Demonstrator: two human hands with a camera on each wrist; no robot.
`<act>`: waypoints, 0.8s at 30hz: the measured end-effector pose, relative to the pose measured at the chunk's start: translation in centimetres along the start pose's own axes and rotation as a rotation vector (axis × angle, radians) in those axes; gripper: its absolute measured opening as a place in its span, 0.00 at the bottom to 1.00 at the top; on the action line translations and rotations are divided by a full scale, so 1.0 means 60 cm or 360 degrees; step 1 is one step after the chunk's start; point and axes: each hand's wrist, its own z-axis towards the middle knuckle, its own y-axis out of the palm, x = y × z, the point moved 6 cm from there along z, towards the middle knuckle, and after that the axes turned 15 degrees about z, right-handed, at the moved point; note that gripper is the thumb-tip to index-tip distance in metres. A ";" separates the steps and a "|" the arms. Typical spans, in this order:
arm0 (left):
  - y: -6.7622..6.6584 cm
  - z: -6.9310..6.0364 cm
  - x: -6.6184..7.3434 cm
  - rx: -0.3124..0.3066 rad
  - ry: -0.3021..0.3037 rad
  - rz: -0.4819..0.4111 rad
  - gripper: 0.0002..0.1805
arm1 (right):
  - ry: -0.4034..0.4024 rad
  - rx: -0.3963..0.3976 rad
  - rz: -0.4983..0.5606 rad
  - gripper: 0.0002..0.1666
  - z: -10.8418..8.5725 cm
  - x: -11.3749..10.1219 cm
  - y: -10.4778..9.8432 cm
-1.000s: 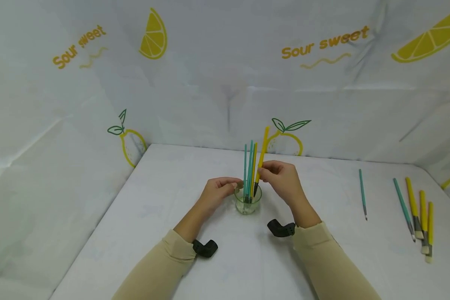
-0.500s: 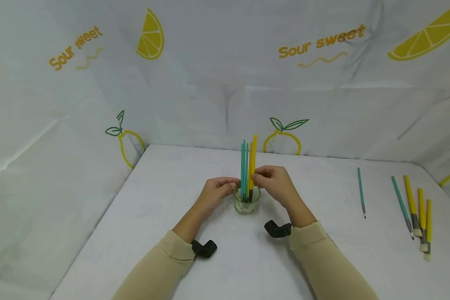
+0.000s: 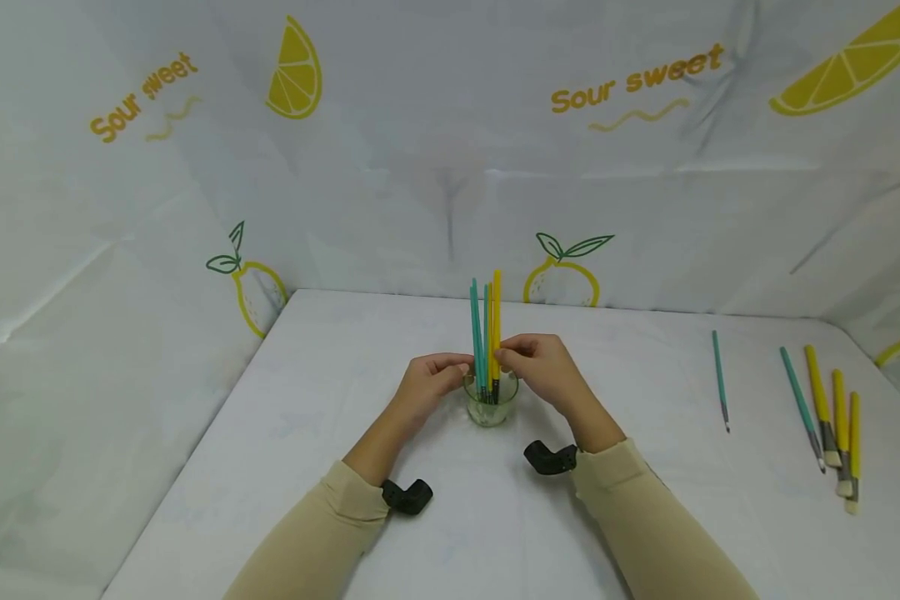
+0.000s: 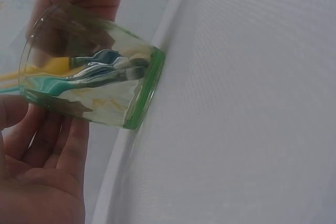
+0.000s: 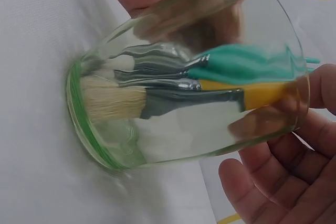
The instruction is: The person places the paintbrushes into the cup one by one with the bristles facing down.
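Observation:
A clear, green-tinted glass [image 3: 489, 410] stands upright on the table, holding several teal brushes [image 3: 476, 325] and yellow brushes [image 3: 497, 312], bristles down. My left hand [image 3: 424, 390] holds the glass's left side near the rim, thumb and fingers around it. My right hand [image 3: 551, 373] pinches the thicker yellow brush low on its handle, at the rim. In the right wrist view that brush's wide pale bristles [image 5: 115, 102] rest near the glass bottom [image 5: 86, 124]. The left wrist view shows the glass [image 4: 105, 103] beside my left hand [image 4: 44, 166].
On the right of the white table [image 3: 630, 375] lie two teal brushes [image 3: 720, 375] and several yellow brushes [image 3: 840, 417], bristles toward me. A white cloth wall printed with lemons [image 3: 450, 125] rises behind the table and along its left.
My right hand has moved left and slightly down with the yellow brush, which went from leaning right to upright beside the others. My left hand has stayed at the glass.

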 end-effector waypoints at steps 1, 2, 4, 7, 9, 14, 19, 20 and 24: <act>0.000 0.000 -0.001 0.0000 -0.0007 -0.0005 0.16 | -0.0005 -0.0003 -0.0005 0.21 0.000 -0.001 0.001; 0.000 0.001 -0.002 0.0001 -0.0011 -0.0013 0.16 | -0.0010 -0.0009 -0.0013 0.21 -0.001 -0.002 0.002; -0.001 0.001 -0.003 0.0003 -0.0012 -0.0013 0.16 | -0.0022 -0.0016 -0.0019 0.21 -0.001 -0.003 0.005; -0.002 0.002 -0.005 0.0007 -0.0008 -0.0023 0.16 | -0.0032 -0.0025 -0.0022 0.21 -0.002 -0.005 0.009; -0.003 0.002 -0.005 0.0010 0.0002 -0.0027 0.16 | -0.0036 -0.0030 -0.0022 0.20 -0.001 -0.006 0.012; -0.005 0.002 -0.004 0.0001 0.0003 -0.0033 0.16 | -0.0033 -0.0032 -0.0042 0.20 -0.001 -0.004 0.017; -0.003 0.002 -0.003 -0.0011 0.0006 -0.0025 0.16 | -0.0004 -0.0046 -0.0072 0.20 -0.004 -0.001 0.021; -0.003 0.002 -0.003 -0.0010 0.0013 -0.0027 0.16 | 0.0002 -0.0046 -0.0072 0.20 -0.004 -0.001 0.021; -0.001 0.003 -0.002 -0.0012 0.0031 -0.0030 0.16 | 0.0005 -0.0044 -0.0072 0.20 -0.006 -0.001 0.020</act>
